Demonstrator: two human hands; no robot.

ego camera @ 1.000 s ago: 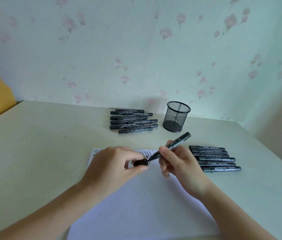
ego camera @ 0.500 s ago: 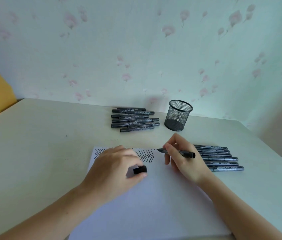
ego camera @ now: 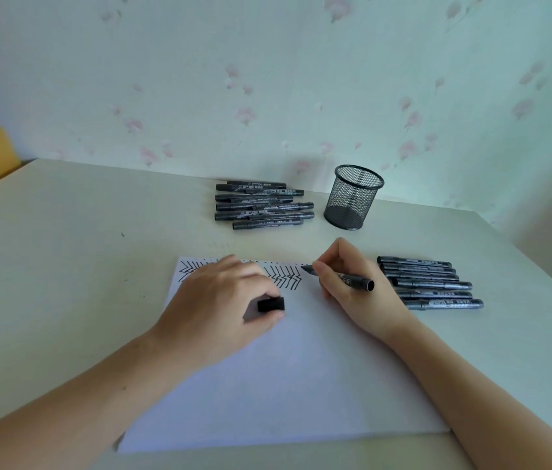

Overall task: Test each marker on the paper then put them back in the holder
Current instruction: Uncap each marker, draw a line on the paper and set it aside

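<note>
Gripping an uncapped black marker (ego camera: 339,275), the right hand (ego camera: 356,290) is seen at the paper's (ego camera: 284,374) far edge, nib beside zigzag marks (ego camera: 284,278) partly hidden by the left hand (ego camera: 220,300), which pinches the cap (ego camera: 270,304). A mesh holder (ego camera: 352,198) stands near the tabletop's (ego camera: 64,249) far edge.

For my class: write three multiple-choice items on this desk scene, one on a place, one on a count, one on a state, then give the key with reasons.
1. Where does the mesh pen holder stand?
A. on the paper
B. near the wall, right of the far marker pile
C. at the left table edge

2. How many markers lie in the right-hand pile?
A. two
B. six
C. twelve

3. The marker in the right hand is:
A. capped
B. uncapped
C. in the holder

Key: B, it stands beside the far pile; B, six barrels show; B, the left hand holds its cap.
</note>
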